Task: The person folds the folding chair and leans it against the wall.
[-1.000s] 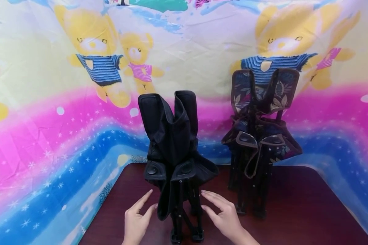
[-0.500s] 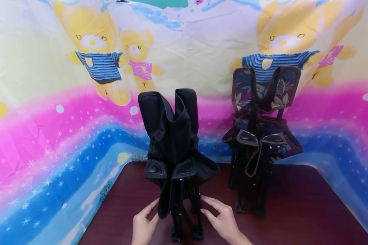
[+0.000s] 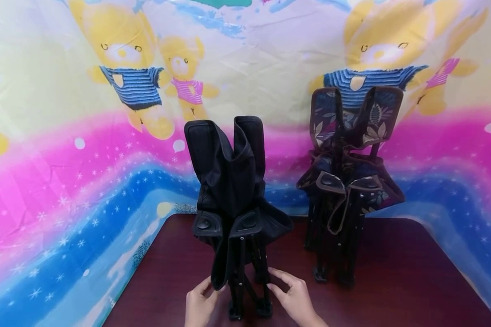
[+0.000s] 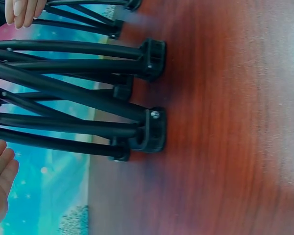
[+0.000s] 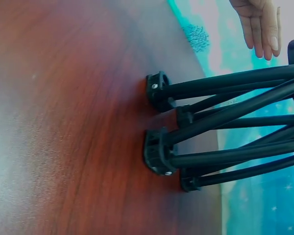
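Observation:
A folded black camp chair [image 3: 231,188] stands upright, its fabric bunched above a bundle of thin metal legs. Its dark leg tubes [image 4: 68,125] end in plastic feet on the table in the left wrist view. Low on the chair's left side, my left hand [image 3: 200,304] has its fingertips right at the hanging fabric flap. On the other side my right hand [image 3: 292,297] holds thumb and fingers apart, tips close beside a leg. The right wrist view shows the left hand [image 5: 259,24] with extended fingers beyond the legs [image 5: 235,159].
Behind and to the right stands a second folded chair [image 3: 353,181], with dark leaf-patterned fabric and brown trim. Both chairs are on a dark red wooden table [image 3: 409,290] with rounded back corners. A colourful bear-print cloth [image 3: 270,59] hangs behind the table.
Both hands have come inward and a little lower, the left one moving right up to the flap, the right one closer to the legs. The chairs have kept their places.

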Motion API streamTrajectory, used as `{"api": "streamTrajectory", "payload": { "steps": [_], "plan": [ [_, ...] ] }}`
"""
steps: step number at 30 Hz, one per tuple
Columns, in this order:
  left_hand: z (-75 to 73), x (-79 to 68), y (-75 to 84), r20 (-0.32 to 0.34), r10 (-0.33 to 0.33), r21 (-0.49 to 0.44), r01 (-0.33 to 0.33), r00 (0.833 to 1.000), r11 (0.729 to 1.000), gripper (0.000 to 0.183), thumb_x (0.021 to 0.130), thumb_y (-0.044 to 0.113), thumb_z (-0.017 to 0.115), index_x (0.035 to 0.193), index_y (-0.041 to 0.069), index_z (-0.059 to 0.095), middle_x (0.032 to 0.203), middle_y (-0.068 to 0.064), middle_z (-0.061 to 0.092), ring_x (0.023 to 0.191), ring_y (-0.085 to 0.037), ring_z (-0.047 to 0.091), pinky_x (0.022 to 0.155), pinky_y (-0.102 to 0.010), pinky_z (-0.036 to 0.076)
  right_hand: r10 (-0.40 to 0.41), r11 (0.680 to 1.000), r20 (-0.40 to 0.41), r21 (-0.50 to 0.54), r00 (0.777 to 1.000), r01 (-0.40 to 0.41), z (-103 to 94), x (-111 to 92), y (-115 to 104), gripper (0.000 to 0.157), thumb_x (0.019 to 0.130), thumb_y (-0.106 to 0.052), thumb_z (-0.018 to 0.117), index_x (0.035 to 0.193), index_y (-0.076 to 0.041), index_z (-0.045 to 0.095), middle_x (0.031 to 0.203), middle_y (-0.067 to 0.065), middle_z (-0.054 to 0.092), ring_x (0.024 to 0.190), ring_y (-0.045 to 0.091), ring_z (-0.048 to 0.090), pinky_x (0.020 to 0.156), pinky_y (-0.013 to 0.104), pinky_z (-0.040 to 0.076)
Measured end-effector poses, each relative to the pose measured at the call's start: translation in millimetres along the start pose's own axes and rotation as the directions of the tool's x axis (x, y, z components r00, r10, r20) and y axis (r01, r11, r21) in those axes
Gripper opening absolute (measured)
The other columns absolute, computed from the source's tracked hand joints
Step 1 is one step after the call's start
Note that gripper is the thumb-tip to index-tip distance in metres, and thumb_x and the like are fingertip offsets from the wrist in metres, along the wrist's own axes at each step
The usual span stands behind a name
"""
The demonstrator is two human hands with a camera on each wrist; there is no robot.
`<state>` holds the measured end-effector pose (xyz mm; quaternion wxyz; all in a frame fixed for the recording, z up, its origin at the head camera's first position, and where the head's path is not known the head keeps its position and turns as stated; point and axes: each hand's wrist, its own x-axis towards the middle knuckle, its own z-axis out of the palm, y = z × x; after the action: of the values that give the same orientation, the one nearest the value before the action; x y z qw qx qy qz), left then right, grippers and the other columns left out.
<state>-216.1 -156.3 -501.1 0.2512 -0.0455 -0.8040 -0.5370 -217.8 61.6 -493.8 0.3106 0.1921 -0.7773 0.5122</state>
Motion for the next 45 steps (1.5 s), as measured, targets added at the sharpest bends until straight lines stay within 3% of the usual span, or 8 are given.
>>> {"api": "streamTrajectory", "payload": {
  "steps": [6,11,19,26,37,45],
  "plan": [
    [4.1,-3.6,-6.2,0.049,-0.088,-0.016,0.089,0.995,0.996,0.024,0.065,0.002,0.072,0.089,0.000,0.066,0.086,-0.011,0.065,0.082,-0.008,0.059,0.065,-0.020,0.049,0.097,0.995,0.013,-0.023,0.995,-0.097,2.9,-6,9,0.033,0.059,0.004,0.074,0.090,-0.004,0.068,0.088,0.001,0.066,0.085,0.012,0.060,0.073,0.009,0.042],
    [7.0,-4.9,-8.2,0.081,-0.158,0.048,0.154,0.984,0.987,0.020,0.066,0.011,0.073,0.084,0.007,0.068,0.085,-0.006,0.066,0.082,-0.011,0.059,0.068,-0.020,0.048,0.191,0.981,0.036,-0.044,0.981,-0.189,6.1,-12,17,0.029,0.062,0.000,0.073,0.090,-0.002,0.067,0.088,0.007,0.065,0.085,0.014,0.059,0.071,0.012,0.043],
    [14.6,-6.0,-15.0,0.105,-0.187,0.062,0.181,0.977,0.981,0.024,0.065,0.011,0.073,0.086,0.003,0.067,0.086,-0.010,0.065,0.080,-0.020,0.062,0.067,-0.023,0.049,0.287,0.958,0.084,-0.049,0.954,-0.283,8.9,-20,24,0.027,0.066,-0.004,0.072,0.093,-0.003,0.066,0.091,0.005,0.065,0.088,0.012,0.058,0.071,0.021,0.047],
    [21.1,-5.6,-22.6,0.101,-0.228,0.112,0.216,0.968,0.970,0.014,0.066,0.013,0.072,0.076,0.005,0.066,0.073,-0.004,0.065,0.067,-0.011,0.059,0.058,-0.022,0.047,0.326,0.945,0.116,-0.007,0.938,-0.327,11.8,-25,32,0.027,0.068,-0.003,0.069,0.094,-0.001,0.065,0.092,0.007,0.064,0.088,0.012,0.058,0.071,0.024,0.048],
    [25.8,-6.8,-34.5,0.122,-0.257,0.169,0.235,0.959,0.957,0.014,0.069,0.018,0.071,0.077,0.009,0.066,0.076,-0.003,0.065,0.073,-0.014,0.061,0.062,-0.025,0.048,0.375,0.920,0.192,0.039,0.907,-0.389,14.3,-24,39,0.027,0.072,-0.004,0.068,0.097,0.005,0.062,0.094,0.016,0.063,0.088,0.022,0.059,0.071,0.028,0.049],
    [32.5,-7.6,-37.7,0.118,-0.226,0.194,0.201,0.967,0.960,0.017,0.067,0.018,0.072,0.079,0.007,0.067,0.076,-0.005,0.065,0.074,-0.019,0.061,0.066,-0.030,0.049,0.380,0.908,0.206,0.100,0.902,-0.406,19.7,-26,43,0.026,0.071,-0.001,0.067,0.095,0.007,0.061,0.092,0.017,0.062,0.085,0.026,0.059,0.070,0.031,0.049]
  ]
}}
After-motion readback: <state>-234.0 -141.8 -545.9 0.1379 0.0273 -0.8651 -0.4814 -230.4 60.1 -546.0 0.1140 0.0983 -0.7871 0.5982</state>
